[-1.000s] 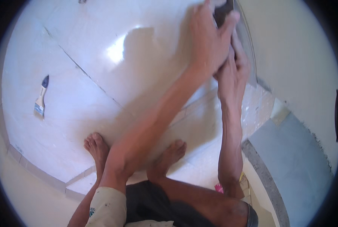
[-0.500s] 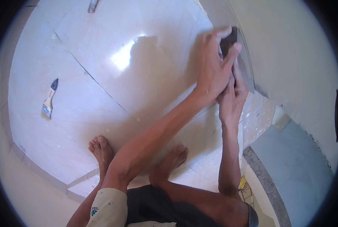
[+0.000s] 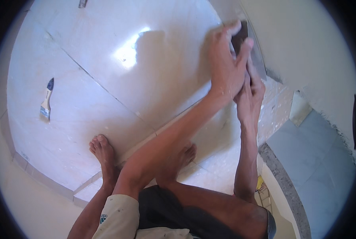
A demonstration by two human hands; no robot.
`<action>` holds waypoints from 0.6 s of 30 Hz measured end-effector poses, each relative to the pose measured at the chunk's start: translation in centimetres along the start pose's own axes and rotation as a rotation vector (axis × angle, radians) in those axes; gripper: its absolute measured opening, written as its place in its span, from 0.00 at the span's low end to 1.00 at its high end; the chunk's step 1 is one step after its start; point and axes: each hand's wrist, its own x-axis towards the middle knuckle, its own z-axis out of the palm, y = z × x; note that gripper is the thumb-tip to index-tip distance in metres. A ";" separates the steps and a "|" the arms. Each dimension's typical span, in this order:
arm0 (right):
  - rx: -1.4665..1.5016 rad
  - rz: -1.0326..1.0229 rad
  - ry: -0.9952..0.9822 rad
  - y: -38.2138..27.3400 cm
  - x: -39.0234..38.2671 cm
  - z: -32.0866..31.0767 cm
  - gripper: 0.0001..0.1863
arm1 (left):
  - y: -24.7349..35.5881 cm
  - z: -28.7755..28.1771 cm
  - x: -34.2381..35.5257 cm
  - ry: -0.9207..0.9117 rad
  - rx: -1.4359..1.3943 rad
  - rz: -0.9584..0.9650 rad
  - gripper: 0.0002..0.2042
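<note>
Both hands are closed on a flat finishing trowel with a dark brown upper part (image 3: pixel 240 39) and a thin grey blade that lies along the pale wall (image 3: pixel 301 44) at the upper right. My left hand (image 3: pixel 227 65) presses its upper part, thumb and fingers on either side of the dark area. Below it, my right hand (image 3: pixel 249 93) grips the lower end, its fingers partly hidden behind the left hand. Most of the trowel is covered by the hands, so its handle does not show fully.
A paintbrush (image 3: pixel 47 99) lies on the glossy pale tiled floor (image 3: pixel 86 107) at the left. Another tool end (image 3: pixel 82 4) shows at the top edge. My bare feet (image 3: pixel 102 147) rest on the tiles. At the lower right, a rough grey edge (image 3: pixel 283 179) borders blue-grey tiles (image 3: pixel 321 159).
The trowel and both hands have shifted slightly upward in the picture, still pressed to the wall. The view has tilted a little, so the brush and floor sit higher and further left.
</note>
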 end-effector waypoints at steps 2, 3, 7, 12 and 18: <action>-0.035 0.005 0.012 0.6 -0.5 -1.1 0.26 | -0.1 0.7 -1.6 -0.035 -0.057 -0.083 0.23; -0.032 0.039 -0.007 0.7 -1.0 -1.5 0.27 | 0.1 0.6 -2.2 -0.052 -0.080 -0.130 0.24; -0.036 0.028 0.021 0.3 -1.1 -1.6 0.26 | 0.2 1.2 -2.6 -0.030 -0.083 -0.171 0.26; -0.073 0.070 -0.056 -1.4 -0.2 -2.5 0.24 | -1.5 2.4 -2.1 0.084 -0.012 -0.001 0.25; -0.099 0.038 -0.029 -2.3 0.1 -2.4 0.24 | -0.7 2.3 -1.3 0.050 -0.169 -0.079 0.24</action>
